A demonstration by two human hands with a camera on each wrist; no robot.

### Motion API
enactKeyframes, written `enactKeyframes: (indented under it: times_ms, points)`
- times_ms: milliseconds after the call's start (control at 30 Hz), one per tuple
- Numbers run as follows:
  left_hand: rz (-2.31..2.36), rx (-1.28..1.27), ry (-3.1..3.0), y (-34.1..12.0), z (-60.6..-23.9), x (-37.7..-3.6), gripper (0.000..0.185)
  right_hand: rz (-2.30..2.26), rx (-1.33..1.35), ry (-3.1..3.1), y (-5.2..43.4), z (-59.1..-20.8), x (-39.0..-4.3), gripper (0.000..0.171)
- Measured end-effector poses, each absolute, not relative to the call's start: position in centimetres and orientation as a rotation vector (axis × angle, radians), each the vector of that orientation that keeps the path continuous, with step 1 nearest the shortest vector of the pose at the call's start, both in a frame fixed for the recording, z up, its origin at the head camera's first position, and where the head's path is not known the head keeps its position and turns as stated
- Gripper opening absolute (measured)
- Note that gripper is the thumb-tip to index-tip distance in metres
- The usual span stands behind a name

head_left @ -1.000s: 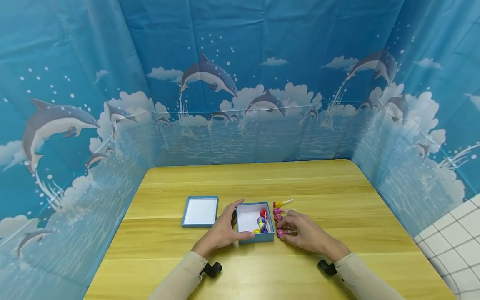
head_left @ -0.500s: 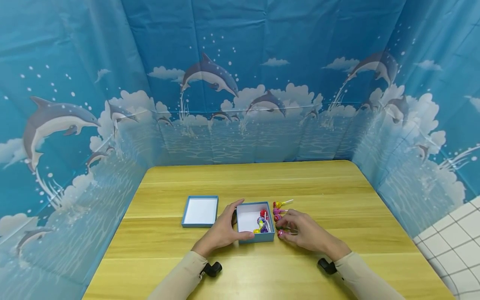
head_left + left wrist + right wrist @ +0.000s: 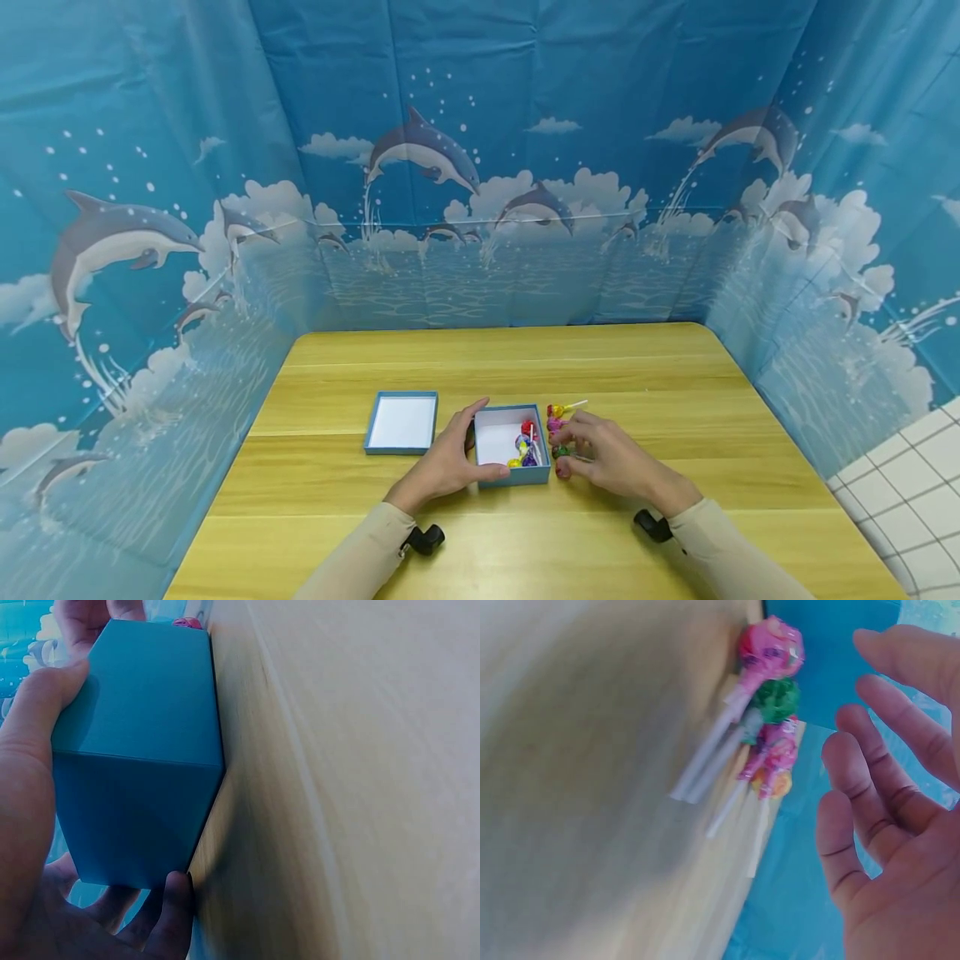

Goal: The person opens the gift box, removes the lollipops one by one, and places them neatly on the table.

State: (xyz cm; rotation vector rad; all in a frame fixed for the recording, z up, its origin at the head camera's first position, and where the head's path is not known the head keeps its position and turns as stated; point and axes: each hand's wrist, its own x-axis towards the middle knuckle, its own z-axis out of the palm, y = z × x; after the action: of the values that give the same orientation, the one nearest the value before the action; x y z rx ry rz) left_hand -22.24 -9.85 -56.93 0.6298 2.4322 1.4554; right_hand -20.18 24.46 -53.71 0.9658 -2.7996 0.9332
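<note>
A blue box with a white inside stands on the table. In the head view, several wrapped lollipops lie in its right half, red, purple and yellow among them. My left hand grips the box from the left, thumb on the near wall, fingers along the far left. Right of the box lies a row of lollipops: pink, green, another pink and yellow. My right hand hovers beside this row, fingers loosely bent and apart, holding nothing in the right wrist view.
The box's shallow lid lies white side up on the wooden table, left of the box. A blue dolphin-print curtain surrounds the table's back and sides. White tiles show at the far right.
My right hand's fingers have shifted slightly away from me, and a green lollipop now shows in the row by the fingertips. The left hand and the box stay in place.
</note>
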Motion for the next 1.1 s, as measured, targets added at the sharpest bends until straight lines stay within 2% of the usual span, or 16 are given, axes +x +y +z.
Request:
enactKeyframes:
  times_ms: [567,1100]
  points:
    - [1.452,0.643,2.409,-9.8,-56.7,-22.2,0.122,0.765,1.132,-2.732,21.6,-49.3,-22.5,0.026]
    - [1.502,0.673,2.334,-10.0,-57.0,-22.2,0.115,0.522,1.546,-2.937,17.1,-46.6,-25.7,0.037]
